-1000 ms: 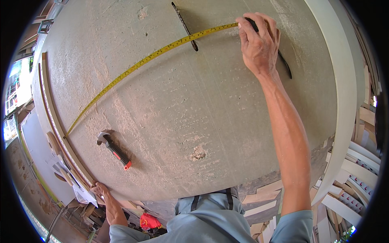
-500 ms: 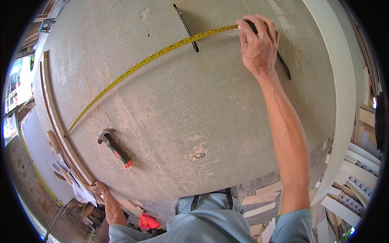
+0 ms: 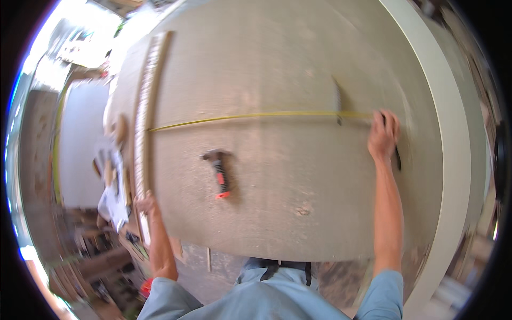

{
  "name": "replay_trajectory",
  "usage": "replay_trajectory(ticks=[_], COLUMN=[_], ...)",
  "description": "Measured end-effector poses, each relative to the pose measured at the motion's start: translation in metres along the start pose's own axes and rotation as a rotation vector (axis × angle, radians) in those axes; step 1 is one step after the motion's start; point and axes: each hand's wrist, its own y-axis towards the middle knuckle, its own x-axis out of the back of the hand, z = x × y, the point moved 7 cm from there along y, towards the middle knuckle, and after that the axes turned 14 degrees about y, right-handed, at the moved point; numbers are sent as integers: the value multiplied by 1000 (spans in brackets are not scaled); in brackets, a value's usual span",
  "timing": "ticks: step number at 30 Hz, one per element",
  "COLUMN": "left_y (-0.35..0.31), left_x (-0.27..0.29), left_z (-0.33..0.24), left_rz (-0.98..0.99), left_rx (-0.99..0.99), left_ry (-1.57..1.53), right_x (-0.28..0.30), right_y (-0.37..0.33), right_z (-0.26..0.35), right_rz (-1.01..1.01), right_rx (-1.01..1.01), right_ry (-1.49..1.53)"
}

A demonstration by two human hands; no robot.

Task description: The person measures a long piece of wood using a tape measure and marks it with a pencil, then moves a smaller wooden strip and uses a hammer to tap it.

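A yellow tape measure (image 3: 256, 115) is stretched almost straight across the large grey-brown board (image 3: 256, 213). My right hand (image 3: 384, 136) is closed around its case at the right, and a black strap hangs beside the wrist. The tape's far end meets a long narrow wooden strip (image 3: 143, 122) along the board's left side. Low on that strip, my left hand (image 3: 146, 204) grips its near end; blur softens the fingers. Between my hands lies a hammer (image 3: 218, 173) with a black and red handle. A thin dark piece (image 3: 337, 101) touches or passes by the tape near my right hand.
Beyond the strip, papers (image 3: 113, 205) and wooden pieces lie beside a pale panel (image 3: 82, 144). A pale curved-looking edge (image 3: 450, 160) borders the board at the right. Timber offcuts stand past it, blurred. A red item (image 3: 146, 288) sits low by my left arm.
My view has turned and shifted left, so the strip, hammer and board appear farther right. The tape now runs nearly level and straighter, and my right hand appears lower. Both hands keep their holds.
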Motion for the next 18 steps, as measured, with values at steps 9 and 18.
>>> replay_trajectory(ticks=[9, 18], left_y=[-50, -66], left_x=[107, -3], left_z=[106, 281], left_rz=[139, 449], left_rx=[211, 1003], left_ry=[-439, -1093], right_x=[41, 122], right_y=[-89, -252], right_z=[2, 54], right_rz=[172, 390], right_rx=[-20, -386], right_ry=[-151, -134])
